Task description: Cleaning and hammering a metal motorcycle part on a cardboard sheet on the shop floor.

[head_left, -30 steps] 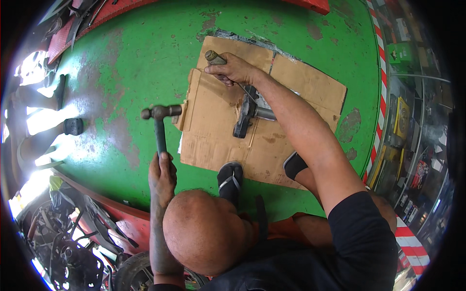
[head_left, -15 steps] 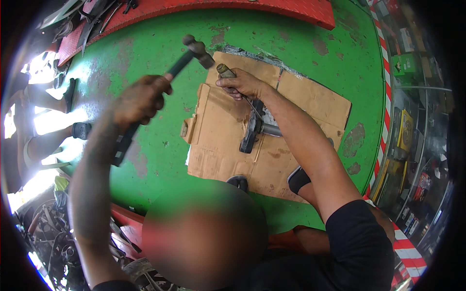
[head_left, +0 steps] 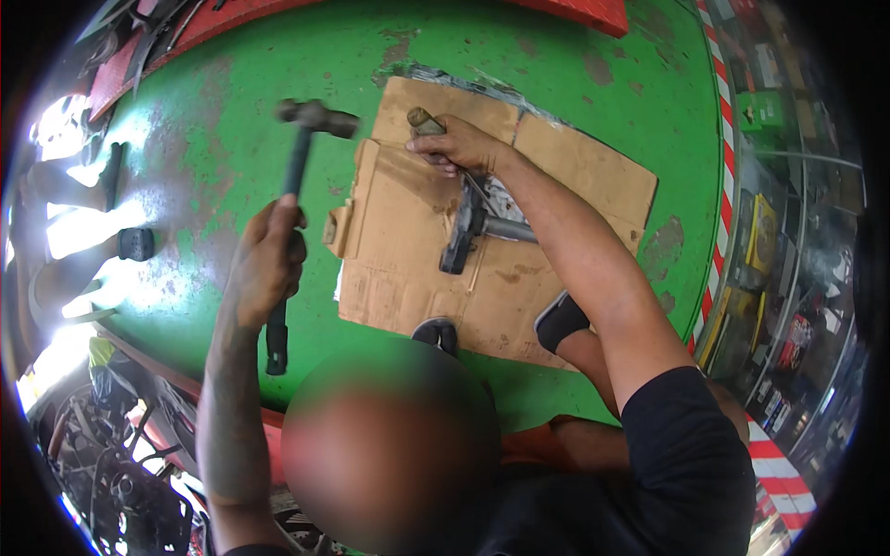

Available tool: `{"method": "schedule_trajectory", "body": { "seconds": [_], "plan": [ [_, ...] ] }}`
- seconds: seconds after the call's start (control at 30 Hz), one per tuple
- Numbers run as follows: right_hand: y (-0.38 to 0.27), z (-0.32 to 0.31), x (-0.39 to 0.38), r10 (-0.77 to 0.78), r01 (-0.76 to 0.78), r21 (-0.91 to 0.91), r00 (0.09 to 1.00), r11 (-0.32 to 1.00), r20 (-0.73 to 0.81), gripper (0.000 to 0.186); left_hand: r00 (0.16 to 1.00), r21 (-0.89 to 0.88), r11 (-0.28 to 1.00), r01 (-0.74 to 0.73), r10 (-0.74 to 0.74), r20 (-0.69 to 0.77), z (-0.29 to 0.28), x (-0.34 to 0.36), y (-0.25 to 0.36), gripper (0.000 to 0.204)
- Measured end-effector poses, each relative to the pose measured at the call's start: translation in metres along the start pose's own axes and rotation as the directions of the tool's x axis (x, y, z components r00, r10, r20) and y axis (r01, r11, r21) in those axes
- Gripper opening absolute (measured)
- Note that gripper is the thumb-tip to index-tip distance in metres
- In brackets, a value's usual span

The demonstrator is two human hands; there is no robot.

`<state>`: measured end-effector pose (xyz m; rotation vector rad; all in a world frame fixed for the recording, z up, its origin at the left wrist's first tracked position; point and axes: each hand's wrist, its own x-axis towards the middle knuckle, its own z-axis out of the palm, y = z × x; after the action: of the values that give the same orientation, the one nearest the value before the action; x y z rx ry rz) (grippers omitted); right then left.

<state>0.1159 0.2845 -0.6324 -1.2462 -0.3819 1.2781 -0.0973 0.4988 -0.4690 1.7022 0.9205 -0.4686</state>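
My left hand (head_left: 267,264) is closed around the dark handle of a ball-peen hammer (head_left: 295,153), raised left of the cardboard with its head pointing away from me. In my right hand (head_left: 456,148) is the worn, yellowish-brown handle of a screwdriver (head_left: 426,120). Its thin shank slants down to a black metal bracket with a grey tube (head_left: 505,229), which looks like a motorcycle steering stem. The bracket lies on the flattened cardboard (head_left: 399,259). The tip meets it near where the bracket and tube join; the exact contact is too small to tell. Hammer and screwdriver are apart.
Below the cardboard is a worn green floor (head_left: 260,83). My shoes (head_left: 564,322) rest at its near edge. A red metal platform (head_left: 593,14) lies at the far side. Glass shelving with boxes (head_left: 769,241) stands right, motorcycle parts (head_left: 120,473) lower left. Another person's legs show at left.
My left hand has drawn the hammer back toward me, and its head has moved left, farther from the screwdriver. The right hand keeps its grip on the screwdriver. The whole view has shifted slightly.
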Motion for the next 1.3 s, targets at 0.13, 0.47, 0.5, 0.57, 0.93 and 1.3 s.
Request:
{"method": "schedule_trajectory", "body": {
  "seconds": [0.13,0.47,0.5,0.57,0.93,1.3],
  "plan": [
    [0.007,0.015,-0.033,-0.260,0.136,-0.544,0.953,0.828,-0.158,0.044,0.962,-0.073,0.986,-0.153,0.131,-0.241,0.014,-0.013,-0.065,0.040],
    [0.138,0.091,-0.102,-0.112,0.242,-0.860,0.940,-0.448,0.323,0.016,0.958,0.627,0.779,0.008,0.173,-0.227,0.101,0.008,-0.242,0.038],
    [0.142,0.090,-0.099,-0.085,0.267,-0.854,0.938,-0.447,0.338,0.016,0.973,0.674,0.739,-0.004,0.158,-0.168,0.104,0.009,-0.245,0.040],
    [0.140,0.088,-0.090,-0.047,0.265,-0.857,0.947,-0.441,0.317,0.015,0.967,0.674,0.738,0.027,0.153,-0.206,0.107,0.013,-0.244,0.043],
    [-0.004,0.020,-0.148,-0.070,0.350,-0.937,0.934,0.001,0.349,0.055,0.980,0.536,0.836,0.119,-0.013,-0.196,0.106,0.001,-0.220,0.043],
    [0.003,-0.056,-0.086,-0.119,-0.187,-0.771,0.939,0.608,-0.322,0.080,0.975,0.577,0.806,0.129,0.002,-0.221,0.105,0.011,-0.229,0.040]
  ]
}}
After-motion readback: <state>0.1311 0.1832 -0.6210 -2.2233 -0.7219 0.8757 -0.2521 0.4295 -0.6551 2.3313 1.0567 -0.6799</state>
